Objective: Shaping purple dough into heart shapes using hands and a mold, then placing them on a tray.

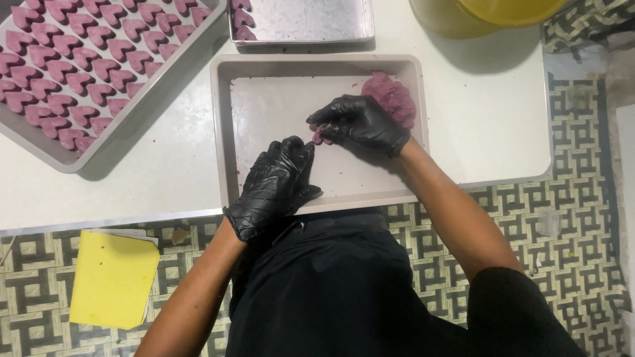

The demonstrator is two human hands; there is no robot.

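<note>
Both my hands wear black gloves and work inside a shallow beige tray (221, 119) on a white table. My right hand (360, 122) pinches a small piece of purple dough (319, 138) between its fingertips. My left hand (278, 182) rests curled on the tray's near edge, its fingertips almost touching the small piece. A larger lump of purple dough (393, 96) lies in the tray's far right corner, just behind my right hand.
A grey metal tray (142, 99) at the far left holds several rows of purple heart-shaped pieces. A second metal tray (311, 23) stands behind with a few hearts. A yellow bowl (476, 13) is at the back right. A yellow pad (112, 277) lies on the patterned floor.
</note>
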